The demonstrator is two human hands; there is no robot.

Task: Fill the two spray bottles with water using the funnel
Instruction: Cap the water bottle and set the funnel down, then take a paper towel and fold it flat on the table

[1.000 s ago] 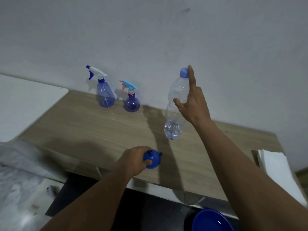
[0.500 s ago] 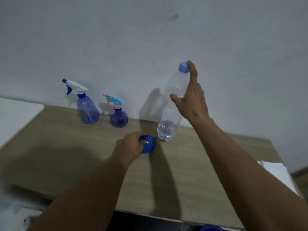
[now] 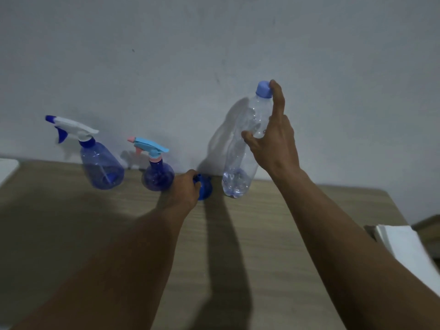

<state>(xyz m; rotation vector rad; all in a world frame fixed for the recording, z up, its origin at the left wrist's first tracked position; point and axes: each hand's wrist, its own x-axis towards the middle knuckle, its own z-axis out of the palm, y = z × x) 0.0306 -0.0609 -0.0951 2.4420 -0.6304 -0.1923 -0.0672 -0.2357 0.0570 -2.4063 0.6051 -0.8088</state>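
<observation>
Two blue spray bottles stand against the wall at the back of the wooden table [image 3: 273,246]: a larger spray bottle [image 3: 101,164] with a white and blue trigger on the left, and a smaller round spray bottle [image 3: 157,175] with a light blue and pink trigger beside it. My left hand [image 3: 182,190] grips a blue funnel [image 3: 205,188] on the table, just right of the small bottle. My right hand [image 3: 273,144] holds a clear water bottle [image 3: 245,151] with a blue cap, tilted, its base at the table; a little water lies in the bottom.
A stack of white paper or cloth [image 3: 409,248] lies at the table's right edge. A white surface [image 3: 7,166] adjoins the table on the far left. A plain white wall [image 3: 214,55] rises right behind the bottles.
Both hands have moved toward the wall: the left carried the funnel back beside the small spray bottle, the right brought the water bottle back with it. The camera has come closer.
</observation>
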